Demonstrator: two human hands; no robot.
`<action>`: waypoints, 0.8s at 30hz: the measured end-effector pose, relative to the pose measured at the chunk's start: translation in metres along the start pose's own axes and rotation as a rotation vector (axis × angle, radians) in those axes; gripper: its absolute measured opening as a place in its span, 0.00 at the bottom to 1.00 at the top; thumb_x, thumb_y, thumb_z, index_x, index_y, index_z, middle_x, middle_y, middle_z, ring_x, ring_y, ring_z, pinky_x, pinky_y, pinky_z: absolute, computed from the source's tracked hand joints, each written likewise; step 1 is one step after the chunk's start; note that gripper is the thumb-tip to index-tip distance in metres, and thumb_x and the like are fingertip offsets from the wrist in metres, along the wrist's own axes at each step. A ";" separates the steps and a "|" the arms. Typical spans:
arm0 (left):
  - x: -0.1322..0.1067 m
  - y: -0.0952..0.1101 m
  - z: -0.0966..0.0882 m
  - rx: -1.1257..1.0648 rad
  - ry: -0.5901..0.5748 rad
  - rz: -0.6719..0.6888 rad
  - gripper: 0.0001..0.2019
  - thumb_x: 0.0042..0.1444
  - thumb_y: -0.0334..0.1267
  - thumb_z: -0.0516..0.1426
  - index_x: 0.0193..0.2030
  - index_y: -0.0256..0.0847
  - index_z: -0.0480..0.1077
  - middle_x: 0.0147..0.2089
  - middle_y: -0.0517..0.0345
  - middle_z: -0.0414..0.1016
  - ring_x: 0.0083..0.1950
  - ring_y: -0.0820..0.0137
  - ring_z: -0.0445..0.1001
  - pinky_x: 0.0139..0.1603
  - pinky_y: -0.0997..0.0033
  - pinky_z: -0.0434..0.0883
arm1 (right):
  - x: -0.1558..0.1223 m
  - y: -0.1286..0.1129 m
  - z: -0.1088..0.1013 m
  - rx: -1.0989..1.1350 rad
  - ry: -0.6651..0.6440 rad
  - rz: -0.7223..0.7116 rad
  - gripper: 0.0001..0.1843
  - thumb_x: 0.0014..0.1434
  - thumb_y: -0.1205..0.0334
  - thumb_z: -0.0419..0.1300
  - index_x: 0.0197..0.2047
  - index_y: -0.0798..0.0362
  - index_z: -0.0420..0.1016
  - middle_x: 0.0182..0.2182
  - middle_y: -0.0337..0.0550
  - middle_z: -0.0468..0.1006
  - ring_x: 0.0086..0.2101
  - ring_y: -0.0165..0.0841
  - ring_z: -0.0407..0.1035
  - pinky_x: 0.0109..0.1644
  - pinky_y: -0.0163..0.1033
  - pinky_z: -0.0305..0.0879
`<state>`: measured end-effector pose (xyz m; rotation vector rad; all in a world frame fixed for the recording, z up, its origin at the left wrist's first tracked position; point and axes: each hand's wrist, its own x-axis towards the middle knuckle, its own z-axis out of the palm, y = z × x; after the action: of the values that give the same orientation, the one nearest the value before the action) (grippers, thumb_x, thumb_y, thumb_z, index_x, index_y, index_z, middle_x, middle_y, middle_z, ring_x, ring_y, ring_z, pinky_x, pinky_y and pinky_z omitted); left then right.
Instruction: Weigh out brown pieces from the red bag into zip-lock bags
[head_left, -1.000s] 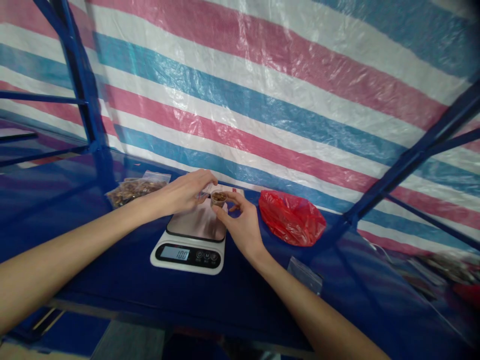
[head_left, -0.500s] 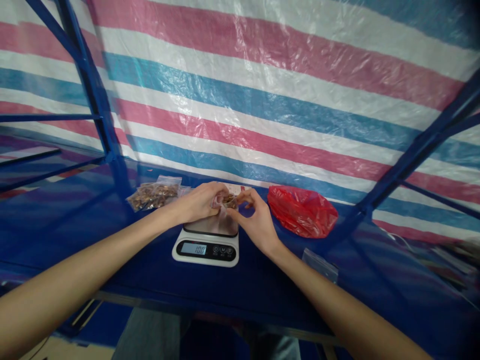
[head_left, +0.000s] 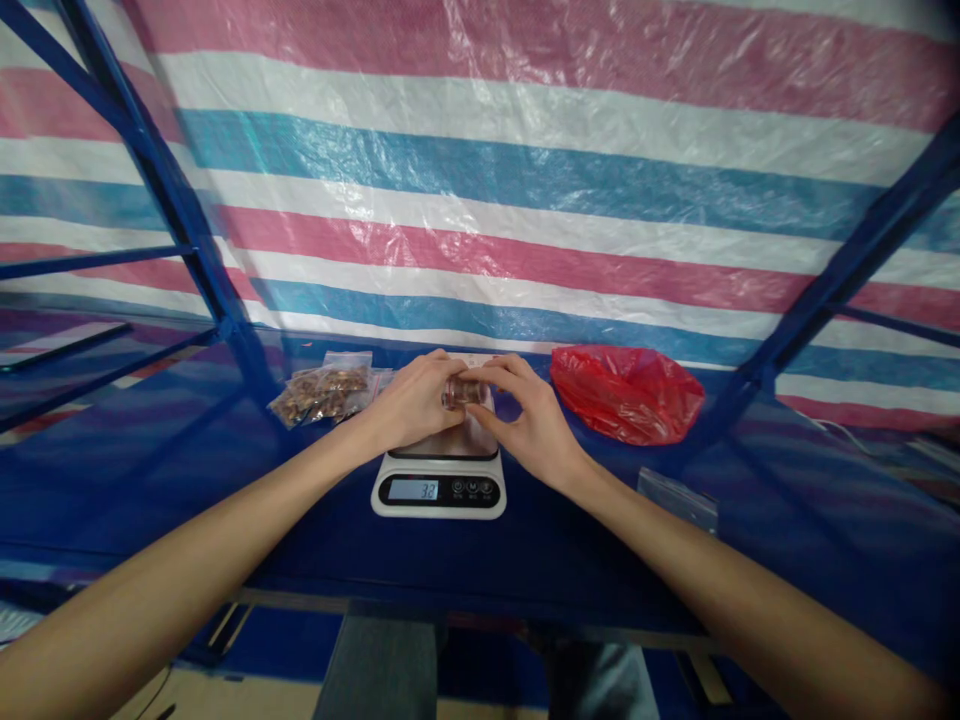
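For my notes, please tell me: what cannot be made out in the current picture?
In the head view:
Amount in the clear cup: hidden by fingers and blur.
Rear of the scale: mostly covered by left hand and right hand.
Button markings: too small to read.

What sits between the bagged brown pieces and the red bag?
In the head view, the scale, with the left hand and right hand at a small clear cup over it.
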<state>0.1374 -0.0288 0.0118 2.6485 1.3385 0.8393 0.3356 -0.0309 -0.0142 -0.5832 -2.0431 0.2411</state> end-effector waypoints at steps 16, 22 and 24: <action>0.000 0.001 0.001 -1.016 0.191 -0.190 0.17 0.54 0.32 0.65 0.50 0.43 0.70 0.43 0.59 0.77 0.49 0.67 0.79 0.57 0.62 0.75 | -0.001 0.021 -0.035 0.017 0.204 0.224 0.18 0.77 0.56 0.45 0.60 0.46 0.73 0.53 0.46 0.78 0.54 0.41 0.71 0.61 0.51 0.65; -0.002 -0.003 -0.001 -1.376 0.107 -0.360 0.16 0.54 0.33 0.68 0.47 0.40 0.69 0.53 0.46 0.83 0.56 0.60 0.82 0.59 0.60 0.76 | -0.017 0.061 -0.035 -0.111 -0.064 0.512 0.10 0.66 0.54 0.62 0.47 0.49 0.71 0.27 0.36 0.75 0.28 0.37 0.71 0.34 0.41 0.65; -0.003 -0.003 0.004 -1.304 0.040 -0.392 0.15 0.57 0.39 0.69 0.46 0.39 0.71 0.52 0.45 0.84 0.52 0.61 0.83 0.52 0.64 0.78 | -0.020 0.062 -0.034 -0.236 -0.163 0.491 0.10 0.62 0.57 0.66 0.41 0.49 0.70 0.29 0.38 0.76 0.32 0.38 0.71 0.37 0.42 0.64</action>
<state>0.1354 -0.0287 0.0065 1.3222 0.7684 1.1299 0.3920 0.0105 -0.0364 -1.2492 -2.0707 0.3466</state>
